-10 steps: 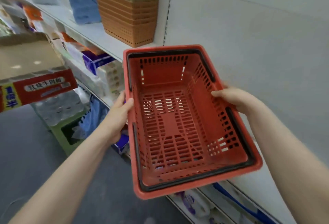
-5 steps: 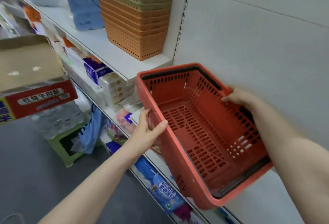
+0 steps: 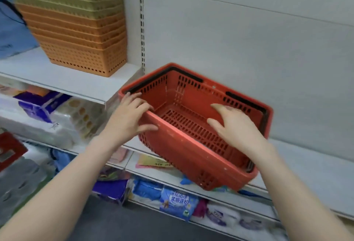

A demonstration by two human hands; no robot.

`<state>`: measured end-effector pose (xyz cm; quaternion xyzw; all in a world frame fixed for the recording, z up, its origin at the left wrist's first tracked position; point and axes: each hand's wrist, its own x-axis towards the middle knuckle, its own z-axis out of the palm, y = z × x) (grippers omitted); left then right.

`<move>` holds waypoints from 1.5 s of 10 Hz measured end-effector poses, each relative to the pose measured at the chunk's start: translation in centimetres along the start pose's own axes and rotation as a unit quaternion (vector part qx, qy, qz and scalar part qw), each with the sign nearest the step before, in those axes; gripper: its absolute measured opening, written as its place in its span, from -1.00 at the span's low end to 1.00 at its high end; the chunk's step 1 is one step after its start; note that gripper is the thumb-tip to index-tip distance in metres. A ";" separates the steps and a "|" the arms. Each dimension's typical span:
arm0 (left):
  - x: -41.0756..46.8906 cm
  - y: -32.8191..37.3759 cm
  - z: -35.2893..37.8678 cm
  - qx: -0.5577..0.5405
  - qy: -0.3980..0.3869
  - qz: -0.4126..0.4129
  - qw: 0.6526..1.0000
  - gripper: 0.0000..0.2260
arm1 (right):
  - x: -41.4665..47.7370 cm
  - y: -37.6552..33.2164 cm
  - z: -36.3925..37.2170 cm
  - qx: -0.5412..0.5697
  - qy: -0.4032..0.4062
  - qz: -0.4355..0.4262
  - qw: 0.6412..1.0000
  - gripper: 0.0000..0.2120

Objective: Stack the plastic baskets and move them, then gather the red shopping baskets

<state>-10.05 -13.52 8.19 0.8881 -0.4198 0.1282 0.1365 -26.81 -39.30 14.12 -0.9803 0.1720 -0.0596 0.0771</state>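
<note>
An empty red shopping basket (image 3: 191, 145) with black handles folded along its rim sits slightly tilted on the white middle shelf (image 3: 310, 166), against the back panel. My left hand (image 3: 128, 118) grips its near left corner, fingers over the rim and thumb along the outer wall. Fingers spread, my right hand (image 3: 235, 127) hovers over the inside of the basket near its right part and holds nothing. A tall stack of orange and green plastic baskets (image 3: 76, 30) stands on the upper shelf (image 3: 57, 79) to the left.
A blue bag (image 3: 11, 30) stands left of the basket stack. Packs of tissue (image 3: 57, 118) fill the shelf below it. Packaged goods (image 3: 176, 200) lie on the bottom shelf. Dark floor (image 3: 115, 221) runs in front.
The red basket went from held in the air down and right onto the middle shelf. My right hand let go of its far rim and now hovers open over it.
</note>
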 end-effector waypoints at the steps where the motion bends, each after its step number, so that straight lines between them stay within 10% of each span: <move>1: 0.4 -0.6 -0.5 0.035 0.025 0.027 0.999 -0.39 | -4.8 -0.5 1.8 -0.041 0.067 0.171 0.982 -0.33; 3: -0.9 -0.2 -0.3 0.052 0.052 0.022 0.997 -0.39 | -10.5 -2.2 3.6 0.118 0.115 0.294 0.941 -0.26; 6: -0.6 2.4 0.3 0.081 0.087 -0.051 0.992 -0.41 | -3.2 2.4 3.7 0.071 0.147 0.227 0.960 -0.57; 14: 0.2 -0.2 0.5 0.015 0.127 -0.016 0.992 -0.66 | -0.1 2.5 -0.4 -0.040 0.114 0.155 0.981 -0.62; 15: -2.2 -0.7 0.1 -0.064 0.211 -0.040 0.974 -0.65 | -1.0 2.7 -6.9 0.019 0.277 0.167 0.946 -0.64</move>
